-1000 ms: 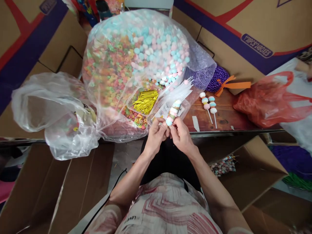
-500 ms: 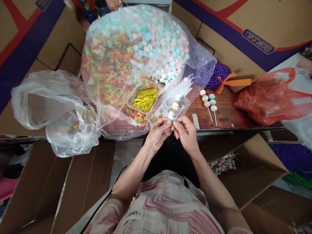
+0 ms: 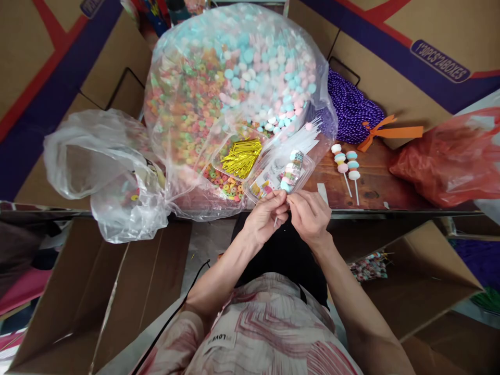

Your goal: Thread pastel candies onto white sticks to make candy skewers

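- Pastel candy skewer (image 3: 291,171) sits over the clear tray (image 3: 308,167), pinched at its stick by left hand (image 3: 267,214) and right hand (image 3: 310,216)
- Thin stick could slip from fingertips, dropping candy off the table edge (image 3: 390,211)

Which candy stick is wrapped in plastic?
The candy stick held by both hands, left hand and right hand; the two on the table lie bare.

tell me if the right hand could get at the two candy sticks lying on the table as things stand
Probably yes: the two candy sticks lie bare on the table, nothing between, but the right hand is holding a wrapped candy stick.
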{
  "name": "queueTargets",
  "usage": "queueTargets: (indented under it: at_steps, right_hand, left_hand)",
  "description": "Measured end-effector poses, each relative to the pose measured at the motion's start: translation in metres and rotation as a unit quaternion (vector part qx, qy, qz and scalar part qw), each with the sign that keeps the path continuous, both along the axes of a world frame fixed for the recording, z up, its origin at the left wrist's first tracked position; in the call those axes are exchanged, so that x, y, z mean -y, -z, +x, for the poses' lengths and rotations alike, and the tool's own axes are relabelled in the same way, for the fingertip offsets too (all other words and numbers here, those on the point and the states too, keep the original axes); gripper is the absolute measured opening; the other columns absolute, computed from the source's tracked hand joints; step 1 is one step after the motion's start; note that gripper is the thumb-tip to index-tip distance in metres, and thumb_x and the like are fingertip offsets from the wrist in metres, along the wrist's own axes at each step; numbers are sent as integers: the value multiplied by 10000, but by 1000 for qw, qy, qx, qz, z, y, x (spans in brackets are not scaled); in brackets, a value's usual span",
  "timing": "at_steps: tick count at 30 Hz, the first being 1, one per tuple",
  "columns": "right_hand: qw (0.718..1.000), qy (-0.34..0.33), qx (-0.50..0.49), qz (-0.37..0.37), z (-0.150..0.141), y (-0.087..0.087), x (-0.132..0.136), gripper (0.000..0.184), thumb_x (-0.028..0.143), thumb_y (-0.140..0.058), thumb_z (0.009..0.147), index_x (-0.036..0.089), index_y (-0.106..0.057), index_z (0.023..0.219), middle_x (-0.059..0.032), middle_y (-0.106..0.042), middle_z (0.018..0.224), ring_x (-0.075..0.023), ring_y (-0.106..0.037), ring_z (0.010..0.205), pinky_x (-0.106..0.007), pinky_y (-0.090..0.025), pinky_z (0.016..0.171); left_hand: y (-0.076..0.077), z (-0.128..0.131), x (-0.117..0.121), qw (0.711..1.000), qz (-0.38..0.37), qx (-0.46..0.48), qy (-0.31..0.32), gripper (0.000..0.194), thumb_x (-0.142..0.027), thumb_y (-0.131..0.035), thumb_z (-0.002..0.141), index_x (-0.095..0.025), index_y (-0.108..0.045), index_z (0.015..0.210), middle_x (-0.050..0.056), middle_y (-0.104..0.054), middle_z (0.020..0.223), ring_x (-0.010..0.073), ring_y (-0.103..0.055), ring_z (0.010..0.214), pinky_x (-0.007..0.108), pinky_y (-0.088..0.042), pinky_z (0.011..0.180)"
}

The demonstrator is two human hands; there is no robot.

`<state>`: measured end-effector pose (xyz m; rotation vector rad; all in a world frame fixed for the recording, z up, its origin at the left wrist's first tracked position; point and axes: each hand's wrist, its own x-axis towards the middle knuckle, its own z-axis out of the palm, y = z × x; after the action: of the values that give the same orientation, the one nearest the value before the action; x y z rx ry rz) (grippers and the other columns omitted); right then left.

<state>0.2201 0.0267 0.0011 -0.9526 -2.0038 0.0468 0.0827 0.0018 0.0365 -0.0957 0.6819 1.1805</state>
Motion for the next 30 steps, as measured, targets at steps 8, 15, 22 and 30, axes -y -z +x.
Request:
queueTargets:
  at_steps: [8, 15, 22, 30]
  right_hand:
    - [950, 34, -212, -225, -14, -16, 16, 168, 342, -640, 1005, 242, -677, 875, -16, -689, 769, -184, -637, 689, -322, -521, 653]
    - [925, 30, -245, -288, 6, -39, 13, 147, 298, -685, 950, 225, -685, 823, 13, -651, 721, -154, -557, 641, -291, -461, 608]
    - [989, 50, -106, -92, 4, -44, 25, 169, 232, -605, 1014, 249, -628, 848, -18, -665, 761, -182, -619, 687, -337, -504, 658]
    - [961, 45, -195, -189, -1, -40, 42, 175, 255, -606, 1026, 241, -693, 875, -17, -718, 792, -180, -673, 725, -322, -550, 695]
  left_hand:
    - [8, 6, -9, 992, 105, -68, 16, 385, -525, -888, 830, -184, -709, 835, 15, -680, 818, 154, -653, 791, 290, -553, 750]
    - [3, -3, 7, 918, 272, -288, -28, 540, -700, -771, 862, -209, -725, 640, 95, -696, 851, 261, -609, 1076, 342, -525, 953]
    - [4, 8, 14, 886, 246, -393, -8, 585, -724, -649, 938, -212, -730, 666, 76, -722, 855, 250, -658, 945, 388, -529, 971]
    - [2, 6, 10, 976, 119, -162, 88, 404, -486, -978, 679, -164, -734, 694, 11, -686, 760, 124, -600, 732, 255, -480, 706]
